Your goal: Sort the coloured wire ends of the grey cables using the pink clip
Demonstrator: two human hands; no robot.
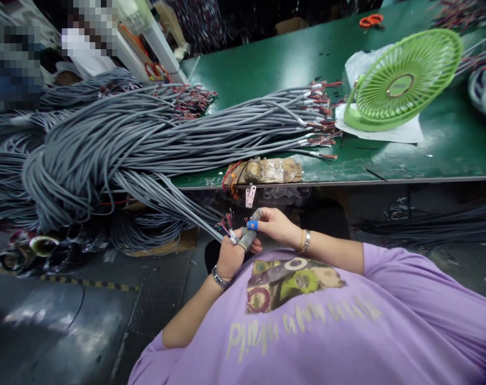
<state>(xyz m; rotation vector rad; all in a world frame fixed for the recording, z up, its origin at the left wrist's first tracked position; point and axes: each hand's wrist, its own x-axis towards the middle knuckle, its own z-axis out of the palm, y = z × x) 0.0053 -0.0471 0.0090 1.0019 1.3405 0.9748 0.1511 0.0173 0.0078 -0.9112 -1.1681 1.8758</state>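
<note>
My left hand (pixel 232 255) is closed around the end of a grey cable bundle (pixel 195 212) in front of my body. Thin coloured wires (pixel 227 223) fan out from the cable ends above that hand. My right hand (pixel 278 226) meets it, thumb and fingers pinched together. Blue tape (pixel 252 225) wraps a right-hand digit, and greyish wraps cover fingertips. A few coloured wire ends show right at the taped tip, seemingly in the pinch; the fingers partly hide them.
A large pile of grey cables (pixel 166 139) lies on the green table (pixel 259 69). A wooden block (pixel 275 170) sits at its near edge. Further right stands a green fan (pixel 403 80), with orange-handled scissors (pixel 371 21) behind. Coiled cables (pixel 146 230) rest below at left.
</note>
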